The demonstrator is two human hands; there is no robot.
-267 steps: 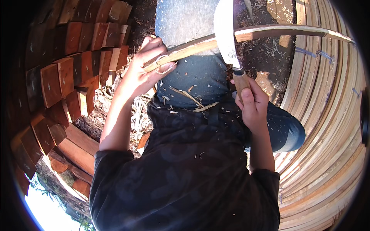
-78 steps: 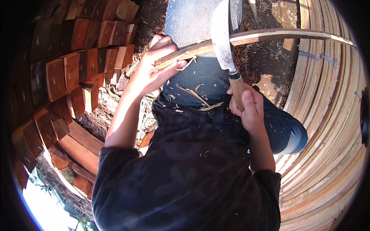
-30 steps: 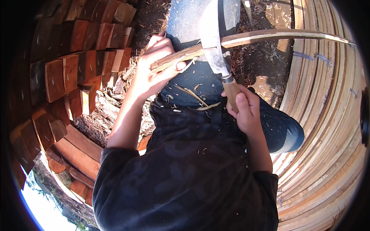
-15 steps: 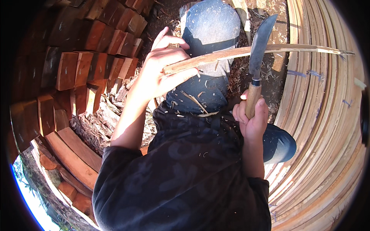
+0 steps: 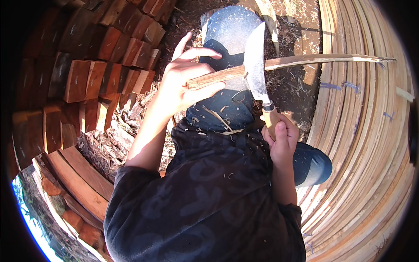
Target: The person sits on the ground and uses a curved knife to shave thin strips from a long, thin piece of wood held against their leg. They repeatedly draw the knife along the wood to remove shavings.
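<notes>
My left hand (image 5: 185,78) grips the near end of a long, thin wooden stick (image 5: 305,61) between thumb and fingers, with the index finger raised. The stick reaches across above my knee and out to the right. In my right hand (image 5: 283,137) is a knife (image 5: 256,61) with a wide curved blade and a pale wooden handle. Its blade crosses over the stick, not far from my left hand, and hides a short part of it. Whether the edge touches the wood I cannot tell. Wood shavings (image 5: 218,120) lie on my jeans (image 5: 233,32).
Reddish wood blocks (image 5: 78,81) are stacked at the left, with longer planks (image 5: 83,179) below them. Long pale boards (image 5: 349,153) form a pile along the right side. Bark scraps and chips (image 5: 115,139) cover the ground between my legs and the left stack.
The knife has moved left along the stick, toward my left hand, and its blade has tilted so that it catches the light. My left hand and the stick have barely shifted.
</notes>
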